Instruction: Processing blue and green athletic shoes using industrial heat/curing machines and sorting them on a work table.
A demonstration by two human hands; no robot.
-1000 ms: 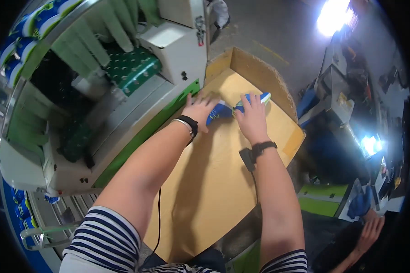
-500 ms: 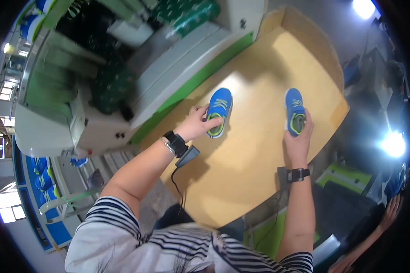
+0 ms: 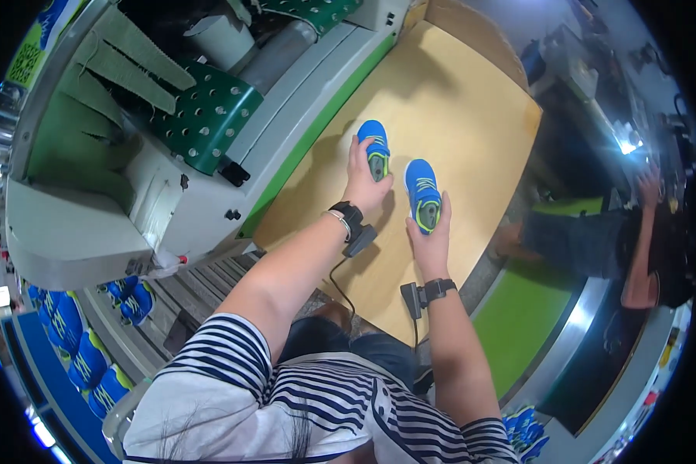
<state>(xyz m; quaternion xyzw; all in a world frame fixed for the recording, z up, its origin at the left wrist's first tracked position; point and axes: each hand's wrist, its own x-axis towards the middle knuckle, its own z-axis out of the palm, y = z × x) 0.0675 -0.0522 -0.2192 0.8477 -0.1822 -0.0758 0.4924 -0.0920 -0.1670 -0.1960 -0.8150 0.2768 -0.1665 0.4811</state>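
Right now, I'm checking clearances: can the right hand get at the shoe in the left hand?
Probably yes: the right hand is near the left-hand shoe, with bare tabletop between, but it likely must release the right-hand shoe first.

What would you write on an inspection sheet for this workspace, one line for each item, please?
Surface: tan table, raised rim at the far end.
Work items: two blue shoes, toes pointing away; the farther shoe is left of the nearer shoe.
Clutter: more shoes crowded at lower left.
Hands: left hand holds the farther shoe; right hand grips the nearer shoe's heel end.
Cables: black cable below the left wrist.
Surroundings: machine with green belt at left; another person at right.
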